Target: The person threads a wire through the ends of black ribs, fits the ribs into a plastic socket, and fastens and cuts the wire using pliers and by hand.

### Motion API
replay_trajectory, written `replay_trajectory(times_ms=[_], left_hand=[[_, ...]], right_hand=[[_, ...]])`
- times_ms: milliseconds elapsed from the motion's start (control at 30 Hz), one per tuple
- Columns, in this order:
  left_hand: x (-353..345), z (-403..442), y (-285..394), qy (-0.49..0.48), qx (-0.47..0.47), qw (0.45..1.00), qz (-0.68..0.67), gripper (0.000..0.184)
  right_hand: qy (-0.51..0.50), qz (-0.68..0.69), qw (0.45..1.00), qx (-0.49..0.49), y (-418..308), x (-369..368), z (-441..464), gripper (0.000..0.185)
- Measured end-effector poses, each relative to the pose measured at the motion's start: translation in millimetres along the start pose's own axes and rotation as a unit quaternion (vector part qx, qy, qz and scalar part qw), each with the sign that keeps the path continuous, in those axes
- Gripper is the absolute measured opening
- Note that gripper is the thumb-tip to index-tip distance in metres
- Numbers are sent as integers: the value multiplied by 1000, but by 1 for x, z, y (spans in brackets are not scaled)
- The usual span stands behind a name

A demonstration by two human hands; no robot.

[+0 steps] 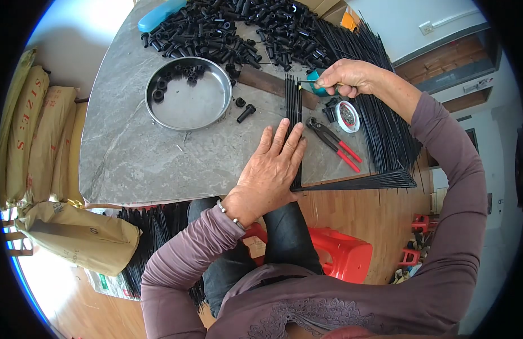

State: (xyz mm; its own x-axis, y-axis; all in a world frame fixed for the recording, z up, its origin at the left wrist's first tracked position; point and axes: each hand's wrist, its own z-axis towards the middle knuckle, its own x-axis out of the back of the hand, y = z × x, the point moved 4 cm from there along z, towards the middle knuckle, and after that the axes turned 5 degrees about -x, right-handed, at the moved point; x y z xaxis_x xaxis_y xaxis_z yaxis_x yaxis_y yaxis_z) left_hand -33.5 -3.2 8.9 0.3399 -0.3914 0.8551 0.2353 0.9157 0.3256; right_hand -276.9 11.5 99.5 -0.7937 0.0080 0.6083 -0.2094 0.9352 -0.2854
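Note:
My left hand lies flat, fingers stretched, across a row of thin black rods on the table, pressing on them near the table's front edge. Above the rods' far ends, my right hand pinches a thin stick-like tool. The tool's tip is at the rods, beside a small yellow spot; its exact kind is too small to make out. Under the rods runs a flat brown bar. A teal container is partly hidden behind my right hand. Red-handled pliers lie to the right of the rods.
A round metal pan holds several black caps. Black bolt-like parts are heaped at the back; one black part lies near the pan. A white-rimmed jar lid and a large rod stack are at right. A red stool stands below.

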Motion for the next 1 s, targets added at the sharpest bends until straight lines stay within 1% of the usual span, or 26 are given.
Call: replay_trajectory(times_ms=[167,433,1000], left_hand=[[-1,0,0,-3,-3,1000,3,93],[-1,0,0,-2,0,1000,6,91],[0,-1,0,7,0,1000,-1,91]], right_hand=[[7,-5,1000,-3,1,1,3,18],[1,26,999,-22,2,2,4,18],[7,27,998,-62,-5,4,4,19]])
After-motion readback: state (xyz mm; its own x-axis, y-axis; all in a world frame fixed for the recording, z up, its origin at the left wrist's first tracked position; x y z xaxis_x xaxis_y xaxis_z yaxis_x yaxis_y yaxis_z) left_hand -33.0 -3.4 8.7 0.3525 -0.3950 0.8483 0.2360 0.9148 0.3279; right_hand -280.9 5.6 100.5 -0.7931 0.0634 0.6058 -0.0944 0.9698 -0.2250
